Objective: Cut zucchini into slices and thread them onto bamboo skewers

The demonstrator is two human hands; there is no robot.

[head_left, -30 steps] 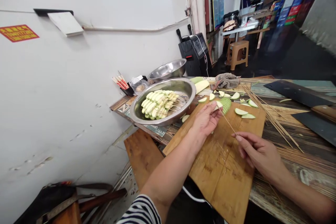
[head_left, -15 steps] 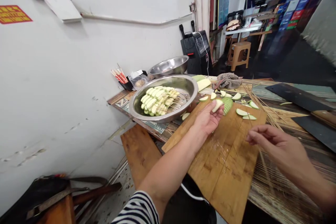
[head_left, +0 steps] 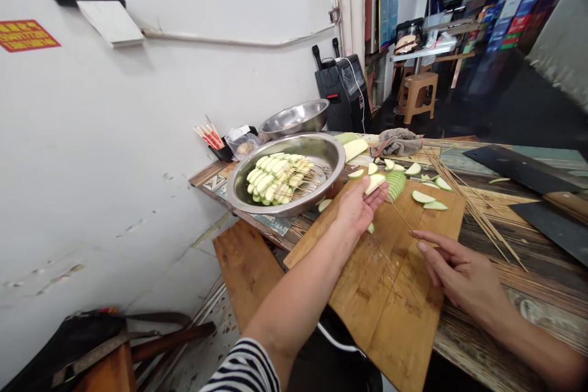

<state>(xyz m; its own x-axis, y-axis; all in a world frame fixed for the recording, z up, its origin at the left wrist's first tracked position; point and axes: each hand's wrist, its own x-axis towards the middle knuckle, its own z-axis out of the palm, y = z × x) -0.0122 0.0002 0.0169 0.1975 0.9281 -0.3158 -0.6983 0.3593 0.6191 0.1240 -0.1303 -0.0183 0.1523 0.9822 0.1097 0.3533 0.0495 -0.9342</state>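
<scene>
My left hand [head_left: 361,205] holds pale green vegetable slices [head_left: 375,183] over the wooden cutting board [head_left: 381,294]. Pinched between thumb and finger of my right hand [head_left: 452,266] is a thin wooden skewer [head_left: 404,219], whose far end reaches the slices in my left hand. A row of overlapping green slices [head_left: 395,185] lies on the board just beyond my left fingers, with loose slices [head_left: 423,197] to its right. Skewered slices [head_left: 273,177] are piled in the large metal basin [head_left: 294,211] at the left. Bare skewers [head_left: 489,223] lie right of the board.
Two dark cleavers [head_left: 514,166] lie at the right of the table. Behind the basin are a second metal bowl [head_left: 296,116] and a black speaker [head_left: 342,92]. A grey cloth [head_left: 397,142] rests at the back edge, and a wooden bench [head_left: 245,269] stands below left.
My right hand has moved left and down over the board, and its skewer now reaches the slices in my left hand. A small green piece now shows below my left hand.
</scene>
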